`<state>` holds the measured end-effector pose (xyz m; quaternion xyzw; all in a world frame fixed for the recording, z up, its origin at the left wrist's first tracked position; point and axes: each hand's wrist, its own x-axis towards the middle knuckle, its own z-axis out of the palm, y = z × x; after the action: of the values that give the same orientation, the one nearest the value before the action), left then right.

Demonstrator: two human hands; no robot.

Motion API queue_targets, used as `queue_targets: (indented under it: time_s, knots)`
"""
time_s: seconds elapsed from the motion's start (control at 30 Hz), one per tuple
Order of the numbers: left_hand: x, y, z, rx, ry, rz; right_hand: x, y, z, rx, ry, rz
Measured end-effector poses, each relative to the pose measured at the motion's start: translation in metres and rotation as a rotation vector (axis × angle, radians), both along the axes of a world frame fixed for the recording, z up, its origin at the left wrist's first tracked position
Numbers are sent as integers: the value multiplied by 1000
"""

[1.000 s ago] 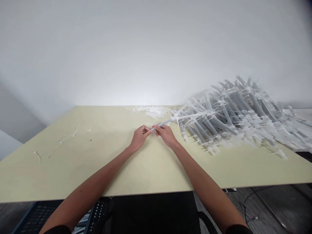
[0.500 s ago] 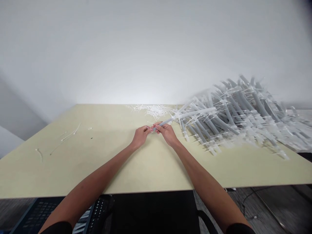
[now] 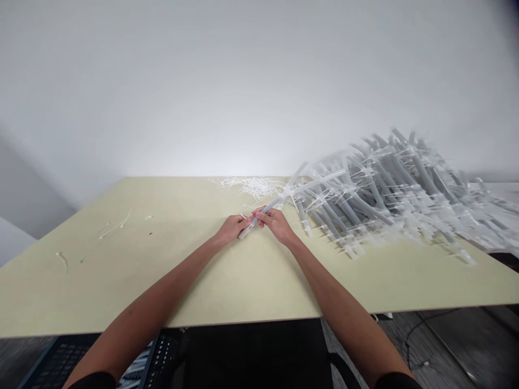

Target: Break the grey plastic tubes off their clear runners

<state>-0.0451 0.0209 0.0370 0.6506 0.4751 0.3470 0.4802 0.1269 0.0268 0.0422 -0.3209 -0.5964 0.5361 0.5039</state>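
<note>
Grey plastic tube, its middle partly hidden by the hands

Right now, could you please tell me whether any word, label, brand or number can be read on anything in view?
The held tube, the grey tubes and the white cable ties show no readable text.
The keyboard has key markings, too small and blurred to read.

Grey tube with white cable ties

tube heap cut off, tips perhaps blurred
</note>
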Motion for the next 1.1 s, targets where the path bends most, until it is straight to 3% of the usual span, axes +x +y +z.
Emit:
queue_targets:
  time_s: [0.1,0.23,0.33,0.43,0.53,0.73,0.9,1.0,1.1]
  knots:
    - [10,-14,15,121,-35,99,2,0,10,-76,109,6]
    - [27,-56,51,449,-159,269,3,-9,39,-164,352,65]
    - [34,-85,81,790,-2,280,0,-21,65,-213,496,114]
    - [38,-98,104,1144,108,238,-4,-35,84,-257,543,122]
    - [41,-106,119,1337,172,210,-6,-47,92,-254,554,73]
    - [47,-123,131,1419,218,202,-10,-63,91,-163,479,78]
    - [36,-124,127,1357,201,164,-8,-67,96,-134,355,54]
    - [17,-106,112,1256,222,78,7,-64,104,-89,229,32]
    - [-8,-69,82,1028,327,-10,27,-54,108,-14,75,-3]
